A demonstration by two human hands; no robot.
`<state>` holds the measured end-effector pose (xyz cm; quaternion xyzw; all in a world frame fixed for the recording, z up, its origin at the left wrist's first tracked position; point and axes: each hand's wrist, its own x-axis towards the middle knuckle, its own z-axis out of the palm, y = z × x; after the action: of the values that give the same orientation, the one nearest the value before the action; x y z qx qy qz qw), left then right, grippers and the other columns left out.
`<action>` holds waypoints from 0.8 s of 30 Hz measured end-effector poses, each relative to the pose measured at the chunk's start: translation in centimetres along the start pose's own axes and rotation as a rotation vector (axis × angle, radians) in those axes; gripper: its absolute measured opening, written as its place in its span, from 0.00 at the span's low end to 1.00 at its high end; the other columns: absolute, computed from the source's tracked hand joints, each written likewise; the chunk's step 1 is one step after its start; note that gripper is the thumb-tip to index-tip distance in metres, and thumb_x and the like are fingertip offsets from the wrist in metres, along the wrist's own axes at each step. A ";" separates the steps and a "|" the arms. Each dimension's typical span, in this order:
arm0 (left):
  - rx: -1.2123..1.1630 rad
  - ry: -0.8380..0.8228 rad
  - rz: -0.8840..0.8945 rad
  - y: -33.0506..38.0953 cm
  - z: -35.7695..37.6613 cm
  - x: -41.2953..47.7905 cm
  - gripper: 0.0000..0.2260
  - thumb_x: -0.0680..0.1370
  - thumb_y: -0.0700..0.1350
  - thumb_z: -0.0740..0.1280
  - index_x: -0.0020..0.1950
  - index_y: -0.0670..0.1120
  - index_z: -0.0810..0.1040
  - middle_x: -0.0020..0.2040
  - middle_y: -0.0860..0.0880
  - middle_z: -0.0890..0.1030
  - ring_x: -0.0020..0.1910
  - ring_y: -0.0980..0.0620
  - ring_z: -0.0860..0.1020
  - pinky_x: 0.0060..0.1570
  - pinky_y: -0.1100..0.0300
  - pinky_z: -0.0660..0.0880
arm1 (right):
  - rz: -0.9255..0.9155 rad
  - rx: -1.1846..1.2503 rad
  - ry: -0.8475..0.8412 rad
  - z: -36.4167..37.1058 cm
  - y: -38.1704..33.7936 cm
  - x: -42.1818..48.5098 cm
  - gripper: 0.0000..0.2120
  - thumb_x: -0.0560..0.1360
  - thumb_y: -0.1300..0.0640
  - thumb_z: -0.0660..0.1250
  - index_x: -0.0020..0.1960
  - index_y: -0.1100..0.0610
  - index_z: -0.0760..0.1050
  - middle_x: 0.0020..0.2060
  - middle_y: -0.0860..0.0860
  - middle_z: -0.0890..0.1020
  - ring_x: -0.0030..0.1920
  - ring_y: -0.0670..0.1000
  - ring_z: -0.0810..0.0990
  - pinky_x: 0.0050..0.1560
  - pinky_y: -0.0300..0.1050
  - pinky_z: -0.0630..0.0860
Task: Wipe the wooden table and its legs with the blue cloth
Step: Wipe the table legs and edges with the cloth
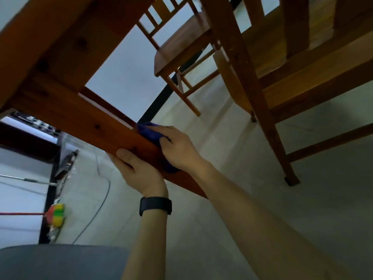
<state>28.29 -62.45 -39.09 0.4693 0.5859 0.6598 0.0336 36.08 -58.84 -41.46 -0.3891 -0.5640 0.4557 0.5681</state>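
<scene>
Blue cloth [150, 134] mostly covered by the right hand [177, 148] — only folds at the fingertips and below the palm show. Left hand [139, 170]: fingers hidden behind the table leg [105, 128]. Surface top out of view. Clutter [55, 215] at left blurred — unidentifiable.

Blue cloth [150, 133] bunched against tilted reddish wooden table leg [113, 128]

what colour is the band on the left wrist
Black, a plain dark wristband on the left hand, shown in the head view.
</scene>
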 end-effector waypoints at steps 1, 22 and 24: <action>0.012 0.013 0.003 -0.2 0.0 0.1 0.21 0.86 0.54 0.49 0.79 0.53 0.61 0.61 0.64 0.75 0.50 0.75 0.75 0.50 0.75 0.74 | 0.053 -0.027 -0.003 -0.1 1.7 -0.9 0.20 0.82 0.57 0.53 0.71 0.45 0.70 0.66 0.52 0.73 0.62 0.53 0.75 0.64 0.46 0.72; 0.060 0.065 -0.039 1.7 0.7 -1.7 0.20 0.87 0.50 0.48 0.78 0.50 0.62 0.37 0.77 0.75 0.37 0.79 0.73 0.36 0.83 0.67 | 0.678 -0.381 0.012 -1.9 15.4 -9.4 0.15 0.80 0.57 0.55 0.64 0.49 0.71 0.59 0.55 0.76 0.48 0.53 0.79 0.54 0.50 0.79; 0.056 0.048 -0.039 1.4 0.7 -1.5 0.20 0.87 0.50 0.47 0.78 0.50 0.62 0.36 0.81 0.72 0.37 0.79 0.73 0.36 0.82 0.68 | 0.588 -0.277 0.159 -1.3 13.6 -8.9 0.18 0.81 0.59 0.57 0.70 0.49 0.68 0.63 0.53 0.72 0.52 0.51 0.77 0.55 0.45 0.76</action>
<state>30.32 -63.30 -38.91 0.4425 0.6139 0.6535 0.0192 36.80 -63.44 -57.15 -0.6431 -0.4380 0.4875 0.3962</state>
